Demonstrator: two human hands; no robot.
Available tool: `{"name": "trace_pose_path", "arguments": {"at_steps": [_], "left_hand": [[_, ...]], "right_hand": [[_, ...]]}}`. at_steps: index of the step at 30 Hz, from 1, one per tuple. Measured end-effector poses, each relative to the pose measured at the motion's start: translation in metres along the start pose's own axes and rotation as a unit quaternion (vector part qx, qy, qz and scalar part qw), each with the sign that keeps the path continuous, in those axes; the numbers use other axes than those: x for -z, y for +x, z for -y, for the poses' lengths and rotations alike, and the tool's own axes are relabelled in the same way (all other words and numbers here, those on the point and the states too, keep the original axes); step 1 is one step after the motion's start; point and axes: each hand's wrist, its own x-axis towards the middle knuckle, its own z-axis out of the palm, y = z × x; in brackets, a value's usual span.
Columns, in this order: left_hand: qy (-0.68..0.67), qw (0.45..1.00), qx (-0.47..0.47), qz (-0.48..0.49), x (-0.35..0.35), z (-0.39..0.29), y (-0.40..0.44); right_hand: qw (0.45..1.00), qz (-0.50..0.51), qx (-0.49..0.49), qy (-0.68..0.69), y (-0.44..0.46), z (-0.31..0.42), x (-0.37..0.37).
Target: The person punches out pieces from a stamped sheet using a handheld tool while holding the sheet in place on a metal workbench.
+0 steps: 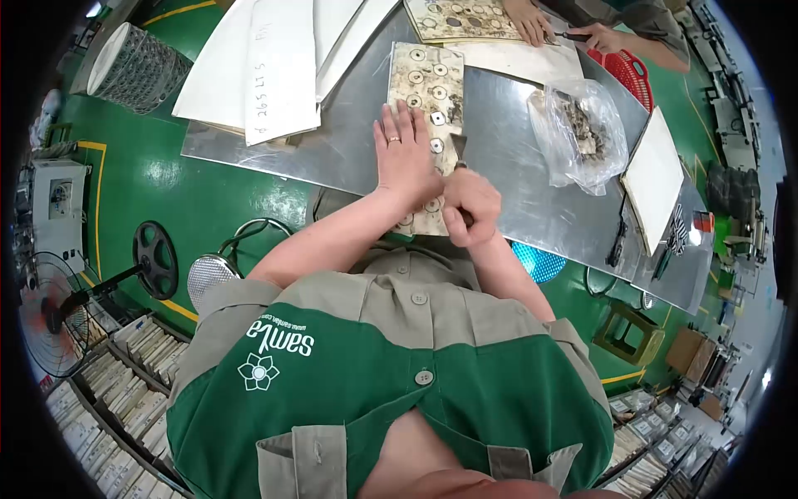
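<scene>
A long stained board (428, 62) with rows of ringed round holes lies on the metal table, its near end reaching past the table edge toward my body. My left hand (405, 158) rests flat on the board's left side, fingers stretched forward. On the right, my right hand (472, 204) is wrapped around the dark handle of a scraper (460, 147). Its flat metal blade points away from me, over the board's right edge. Whether the blade touches the board I cannot tell.
White boards (283, 71), one with handwriting, are stacked at the left. A plastic bag (586, 137) of scraps sits at the right, near a white panel (654, 183) and a red basket (623, 75). Across the table, a co-worker's hands (532, 23) work on another holed board (432, 21).
</scene>
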Motion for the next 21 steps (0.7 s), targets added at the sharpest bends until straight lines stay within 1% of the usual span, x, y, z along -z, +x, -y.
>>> {"name": "trace_pose_path", "arguments": {"at_steps": [1,2,3,4,5,6,8,10,12,14,16,17,18,20,21], "left_hand": [[-0.005,1.000,-0.005,-0.012,-0.006,0.003,0.003],[-0.010,1.000,-0.013,-0.015,-0.014,0.005,-0.001],[-0.009,1.000,-0.012,-0.023,-0.012,0.003,-0.004],[-0.012,0.998,-0.024,-0.050,-0.011,0.004,-0.004],[-0.030,0.999,-0.022,-0.038,-0.008,0.003,-0.005],[-0.047,0.998,-0.022,-0.025,0.003,0.001,-0.009],[-0.018,1.000,-0.008,0.012,-0.002,0.001,-0.002],[-0.032,0.999,-0.007,-0.014,-0.003,0.002,-0.001],[-0.024,1.000,-0.011,-0.011,-0.003,0.001,-0.005],[-0.012,1.000,-0.014,-0.024,-0.018,0.002,-0.006],[0.004,0.998,-0.016,-0.055,-0.019,0.006,0.005],[0.001,0.999,-0.014,-0.045,-0.018,0.005,0.004],[-0.002,1.000,-0.012,-0.026,-0.019,0.005,0.001],[-0.007,1.000,-0.014,-0.002,-0.010,0.001,-0.004],[0.006,1.000,-0.012,0.000,-0.008,0.001,-0.004]], "right_hand": [[0.999,0.009,-0.010,0.035,-0.001,0.002,-0.001],[0.999,0.006,-0.016,0.038,0.000,-0.006,-0.002],[0.999,-0.009,-0.026,0.032,0.002,-0.016,-0.001],[0.999,-0.020,-0.029,0.023,0.007,-0.021,0.003],[0.998,-0.018,-0.064,0.004,0.010,-0.020,0.006],[0.998,-0.020,-0.065,0.001,0.005,-0.015,0.007],[0.999,0.021,-0.025,0.040,0.000,-0.008,0.008],[0.997,0.033,-0.025,0.059,0.003,-0.014,0.004],[0.997,-0.015,-0.035,0.061,0.005,-0.027,0.007],[0.997,-0.022,-0.052,0.051,0.003,-0.016,0.009],[0.999,0.037,-0.037,-0.014,-0.004,-0.003,0.009],[0.998,0.053,-0.011,0.014,-0.004,-0.003,0.009],[0.999,0.051,-0.010,0.016,0.001,-0.011,0.009],[0.999,0.003,-0.020,0.035,0.002,-0.023,0.013],[0.998,-0.007,-0.047,0.032,0.005,-0.020,0.011]]}}
